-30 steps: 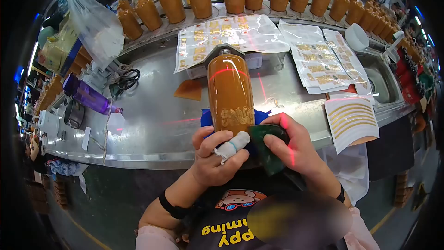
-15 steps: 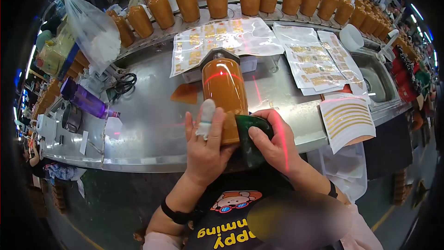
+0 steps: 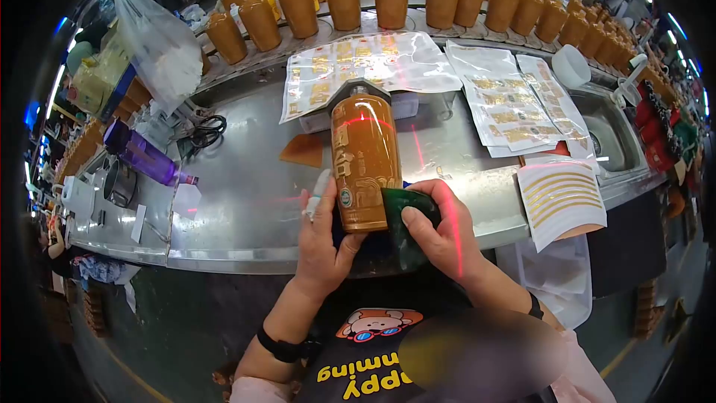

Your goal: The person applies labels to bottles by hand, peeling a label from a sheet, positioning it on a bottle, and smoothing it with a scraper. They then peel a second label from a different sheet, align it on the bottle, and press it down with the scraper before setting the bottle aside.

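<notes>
A glossy brown bottle (image 3: 364, 157) lies with its neck pointing away from me, its far end against a dark angular holder (image 3: 359, 85). Gold lettering and a small round emblem show on its left side. My left hand (image 3: 319, 235) is closed around the bottle's near left side, thumb by the base; a white wrap covers one finger. In my right hand (image 3: 444, 231) is a dark green flexible scraper (image 3: 406, 227), pinched under the thumb, its edge at the bottle's lower right side. Red laser lines cross the bottle and my right hand.
Printed decal sheets (image 3: 373, 67) lie behind the holder, with more sheets (image 3: 507, 101) to the right. A card with gold curved strips (image 3: 563, 198) overhangs the front edge. A sink (image 3: 608, 134), purple bottle (image 3: 149, 153) and brown scraper (image 3: 302, 151) are around. Brown bottles (image 3: 391, 0) line the conveyor.
The bottle has turned, bringing gold lettering and the emblem into view. My left hand has slid from the top of the bottle to its left side. Bottles on the conveyor have shifted.
</notes>
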The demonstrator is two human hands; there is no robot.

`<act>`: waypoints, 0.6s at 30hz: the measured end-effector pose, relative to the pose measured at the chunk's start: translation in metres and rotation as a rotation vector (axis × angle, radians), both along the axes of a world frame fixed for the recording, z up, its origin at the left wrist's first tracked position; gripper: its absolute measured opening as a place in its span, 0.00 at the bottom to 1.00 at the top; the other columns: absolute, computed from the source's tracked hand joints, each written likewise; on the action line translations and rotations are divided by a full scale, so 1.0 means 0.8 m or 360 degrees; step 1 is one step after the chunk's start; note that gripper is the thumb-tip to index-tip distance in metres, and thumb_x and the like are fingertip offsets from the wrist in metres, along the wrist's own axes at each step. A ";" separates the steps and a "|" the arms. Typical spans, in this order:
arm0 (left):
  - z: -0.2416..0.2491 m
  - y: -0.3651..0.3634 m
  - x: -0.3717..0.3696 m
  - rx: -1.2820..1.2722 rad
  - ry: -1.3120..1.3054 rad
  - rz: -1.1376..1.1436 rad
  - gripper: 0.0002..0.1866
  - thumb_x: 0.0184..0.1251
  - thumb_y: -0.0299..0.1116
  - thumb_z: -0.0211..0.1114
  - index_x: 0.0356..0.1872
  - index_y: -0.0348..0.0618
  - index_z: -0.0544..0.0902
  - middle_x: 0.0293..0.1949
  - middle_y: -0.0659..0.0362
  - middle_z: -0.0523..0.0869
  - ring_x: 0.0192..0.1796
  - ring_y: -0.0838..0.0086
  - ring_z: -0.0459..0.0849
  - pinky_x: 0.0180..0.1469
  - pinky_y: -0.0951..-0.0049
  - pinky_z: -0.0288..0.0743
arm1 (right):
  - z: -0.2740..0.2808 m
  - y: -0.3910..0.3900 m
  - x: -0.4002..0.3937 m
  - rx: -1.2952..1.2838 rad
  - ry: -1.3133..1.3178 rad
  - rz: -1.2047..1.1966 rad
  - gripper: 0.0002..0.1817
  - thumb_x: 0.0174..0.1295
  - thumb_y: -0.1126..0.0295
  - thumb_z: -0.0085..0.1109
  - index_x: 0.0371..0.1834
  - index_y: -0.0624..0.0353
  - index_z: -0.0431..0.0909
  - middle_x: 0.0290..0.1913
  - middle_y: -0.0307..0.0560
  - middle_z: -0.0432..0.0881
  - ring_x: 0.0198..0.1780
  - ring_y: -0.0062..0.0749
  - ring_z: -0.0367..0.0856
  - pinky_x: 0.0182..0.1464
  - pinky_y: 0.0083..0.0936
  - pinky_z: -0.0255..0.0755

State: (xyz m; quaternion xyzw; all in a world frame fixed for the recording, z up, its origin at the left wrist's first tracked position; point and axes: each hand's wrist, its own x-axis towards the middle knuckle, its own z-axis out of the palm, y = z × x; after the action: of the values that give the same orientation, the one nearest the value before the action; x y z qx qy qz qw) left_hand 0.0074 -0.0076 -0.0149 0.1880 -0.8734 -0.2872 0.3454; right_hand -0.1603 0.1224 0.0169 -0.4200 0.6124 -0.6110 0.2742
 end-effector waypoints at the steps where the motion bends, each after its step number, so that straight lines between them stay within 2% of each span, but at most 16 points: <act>1: 0.010 0.005 -0.003 -0.0176 -0.0018 0.0047 0.45 0.55 0.37 0.74 0.73 0.39 0.61 0.69 0.45 0.69 0.73 0.51 0.66 0.76 0.47 0.46 | 0.000 0.000 0.000 0.0001 -0.0001 0.0015 0.14 0.67 0.72 0.58 0.52 0.67 0.70 0.37 0.44 0.80 0.37 0.19 0.76 0.40 0.21 0.75; 3: 0.042 0.014 -0.021 -0.0529 -0.0064 0.0145 0.45 0.54 0.37 0.75 0.73 0.41 0.62 0.70 0.45 0.68 0.73 0.50 0.65 0.76 0.47 0.46 | 0.006 -0.001 0.003 0.0008 -0.0012 0.0002 0.15 0.67 0.71 0.58 0.52 0.67 0.70 0.38 0.44 0.80 0.38 0.19 0.76 0.40 0.21 0.75; 4: 0.057 0.017 -0.026 -0.0657 -0.0239 0.0116 0.45 0.52 0.36 0.76 0.71 0.37 0.63 0.69 0.43 0.69 0.73 0.50 0.66 0.76 0.47 0.49 | 0.007 0.000 0.005 0.0014 -0.0021 -0.0012 0.15 0.67 0.71 0.58 0.52 0.67 0.70 0.38 0.44 0.80 0.38 0.20 0.76 0.40 0.22 0.75; 7: 0.029 0.005 -0.026 -0.0586 -0.0098 0.0070 0.45 0.54 0.38 0.76 0.72 0.41 0.62 0.69 0.44 0.69 0.71 0.47 0.67 0.76 0.45 0.48 | 0.005 0.000 0.003 -0.0004 -0.0060 -0.0003 0.15 0.67 0.71 0.58 0.52 0.67 0.70 0.38 0.44 0.80 0.38 0.20 0.76 0.40 0.21 0.75; 8: 0.013 0.001 -0.019 -0.0486 -0.0030 0.0057 0.45 0.56 0.40 0.75 0.72 0.37 0.61 0.67 0.44 0.71 0.69 0.48 0.70 0.75 0.45 0.48 | 0.003 -0.001 0.002 -0.0010 -0.0072 0.0004 0.15 0.67 0.71 0.58 0.52 0.67 0.70 0.38 0.44 0.80 0.38 0.19 0.76 0.40 0.21 0.75; 12: -0.002 -0.001 -0.004 0.0204 -0.0070 0.0038 0.45 0.59 0.42 0.73 0.72 0.34 0.60 0.67 0.43 0.72 0.69 0.49 0.70 0.75 0.45 0.48 | 0.002 0.001 -0.002 0.0003 -0.0002 0.0013 0.15 0.67 0.71 0.59 0.52 0.67 0.70 0.38 0.44 0.80 0.38 0.20 0.77 0.41 0.22 0.75; 15: 0.047 0.015 -0.026 -0.0664 -0.0212 0.0168 0.45 0.59 0.43 0.73 0.72 0.34 0.60 0.68 0.44 0.71 0.70 0.50 0.70 0.75 0.44 0.48 | 0.004 0.000 0.000 0.0016 -0.0048 0.0008 0.15 0.67 0.70 0.59 0.52 0.67 0.71 0.38 0.46 0.80 0.39 0.22 0.77 0.42 0.22 0.75; 16: 0.054 0.015 -0.030 -0.0711 -0.0325 0.0126 0.45 0.58 0.44 0.74 0.72 0.35 0.61 0.68 0.43 0.70 0.70 0.48 0.69 0.75 0.44 0.49 | 0.004 0.001 0.001 0.0018 -0.0091 -0.0006 0.15 0.66 0.70 0.59 0.52 0.67 0.71 0.38 0.46 0.80 0.39 0.22 0.77 0.42 0.23 0.75; 18: 0.028 0.005 -0.022 -0.0573 -0.0189 0.0092 0.45 0.58 0.44 0.74 0.72 0.35 0.62 0.68 0.42 0.70 0.71 0.46 0.67 0.75 0.44 0.50 | -0.003 0.002 -0.002 -0.0012 -0.0004 0.0012 0.15 0.66 0.69 0.60 0.51 0.67 0.72 0.37 0.47 0.81 0.39 0.22 0.78 0.41 0.22 0.75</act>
State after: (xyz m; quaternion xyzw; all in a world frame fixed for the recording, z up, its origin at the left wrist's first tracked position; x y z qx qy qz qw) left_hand -0.0104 -0.0039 0.0072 0.1647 -0.9238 -0.1047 0.3295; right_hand -0.1621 0.1243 0.0147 -0.4225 0.6081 -0.6129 0.2756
